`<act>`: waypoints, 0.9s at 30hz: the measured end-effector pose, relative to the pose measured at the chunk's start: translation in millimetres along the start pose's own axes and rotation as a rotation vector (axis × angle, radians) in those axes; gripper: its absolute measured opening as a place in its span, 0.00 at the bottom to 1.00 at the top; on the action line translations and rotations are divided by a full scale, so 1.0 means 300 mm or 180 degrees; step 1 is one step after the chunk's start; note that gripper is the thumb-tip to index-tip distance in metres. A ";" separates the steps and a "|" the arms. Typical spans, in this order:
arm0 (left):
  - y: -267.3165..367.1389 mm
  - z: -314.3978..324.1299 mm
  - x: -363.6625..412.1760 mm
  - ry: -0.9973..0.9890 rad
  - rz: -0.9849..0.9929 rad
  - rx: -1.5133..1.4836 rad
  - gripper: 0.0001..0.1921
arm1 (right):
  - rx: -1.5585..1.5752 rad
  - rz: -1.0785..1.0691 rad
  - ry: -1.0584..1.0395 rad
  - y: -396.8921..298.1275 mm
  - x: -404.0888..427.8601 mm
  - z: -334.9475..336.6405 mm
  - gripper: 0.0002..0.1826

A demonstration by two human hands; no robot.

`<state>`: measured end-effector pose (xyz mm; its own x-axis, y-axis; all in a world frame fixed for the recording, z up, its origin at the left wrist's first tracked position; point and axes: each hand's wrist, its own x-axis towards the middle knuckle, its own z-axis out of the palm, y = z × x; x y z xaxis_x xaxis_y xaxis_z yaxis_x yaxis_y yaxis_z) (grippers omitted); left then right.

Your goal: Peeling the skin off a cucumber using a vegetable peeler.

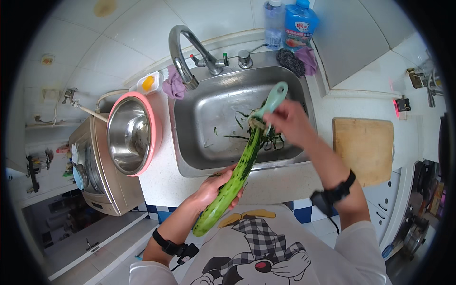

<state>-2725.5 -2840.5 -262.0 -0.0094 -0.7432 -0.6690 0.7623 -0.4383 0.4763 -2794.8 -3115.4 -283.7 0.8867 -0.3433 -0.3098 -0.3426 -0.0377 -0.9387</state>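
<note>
A long green cucumber (pixel 228 188) slants from near my body out over the sink, partly peeled, with dark strips of skin left along one side. My left hand (pixel 217 187) grips it around its lower half. In my right hand (pixel 290 123) is a pale green peeler (pixel 272 99), its head at the cucumber's far end. The right hand is slightly blurred, and whether the blade touches the skin cannot be told. Dark green peelings (pixel 272 140) lie in the stainless steel sink (pixel 210 110) below that end.
A chrome faucet (pixel 181 53) arches over the sink's back left. Left of the sink, a steel bowl (pixel 130 135) sits in a pink basin (pixel 156 131). A wooden cutting board (pixel 363 149) lies at right. Steel wool (pixel 290 61), a purple cloth (pixel 307 60) and a blue detergent bottle (pixel 301 25) occupy the back right corner.
</note>
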 end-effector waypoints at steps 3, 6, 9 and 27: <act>-0.001 0.018 -0.003 0.0017 -0.0133 0.0091 0.32 | 0.0059 -0.0291 0.0476 0.213 0.096 -0.088 0.07; 0.004 0.030 -0.005 0.0279 0.0045 0.0132 0.32 | -0.0814 0.0000 0.0784 0.237 0.081 -0.084 0.06; 0.011 0.019 -0.006 0.0346 0.0078 0.0250 0.31 | 0.0107 -0.0071 0.0992 0.129 -0.054 -0.032 0.09; -0.013 0.029 -0.022 0.0115 0.0169 0.0264 0.30 | -0.0831 0.0026 0.0799 0.287 0.049 -0.090 0.08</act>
<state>-2734.1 -2838.3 -254.6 0.0539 -0.7485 -0.6610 0.7048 -0.4404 0.5562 -2819.6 -3149.0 -365.1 0.7907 -0.5632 -0.2400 -0.4459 -0.2612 -0.8561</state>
